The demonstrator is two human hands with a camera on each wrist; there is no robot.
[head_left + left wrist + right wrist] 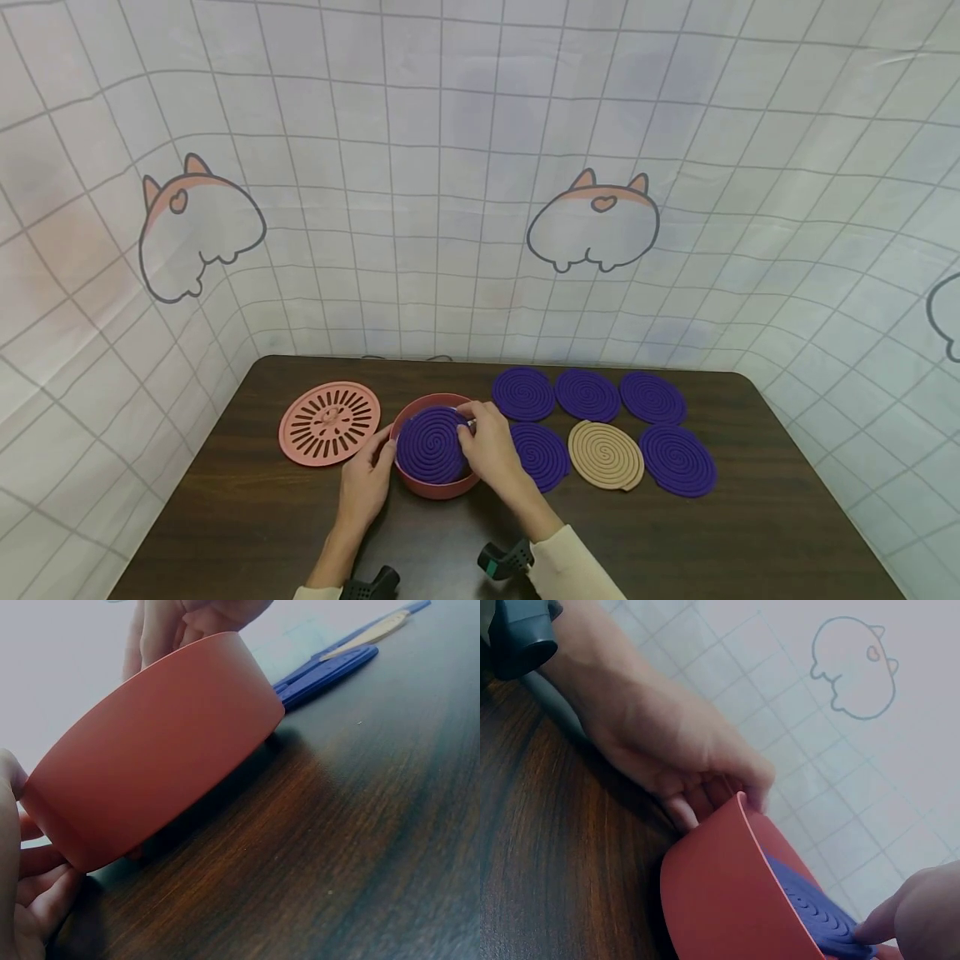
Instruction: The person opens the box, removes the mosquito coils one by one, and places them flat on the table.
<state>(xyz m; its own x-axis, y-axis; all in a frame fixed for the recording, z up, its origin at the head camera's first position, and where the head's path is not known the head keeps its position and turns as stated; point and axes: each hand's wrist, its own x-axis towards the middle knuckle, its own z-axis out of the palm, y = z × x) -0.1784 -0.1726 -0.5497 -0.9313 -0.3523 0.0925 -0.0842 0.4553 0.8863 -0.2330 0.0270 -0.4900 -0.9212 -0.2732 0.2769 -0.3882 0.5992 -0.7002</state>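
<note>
A round red pot [442, 492] stands on the table with a purple mosquito coil [432, 446] at its mouth. My left hand [366, 483] grips the pot's left side, thumb at the rim and fingers around the outer wall. On the far right side, my right hand [491, 446] pinches the edge of the coil, its fingers over the rim. In the right wrist view the coil [817, 915] lies tilted inside the pot's rim, with the thumb of the right hand [934, 907] against it.
A pink slotted lid [330, 425] lies left of the pot. To the right, several purple coils [588, 394] and one tan coil [606, 455] lie flat in two rows on the dark wooden table [675, 542]. A grid-patterned curtain [450, 167] hangs behind the table.
</note>
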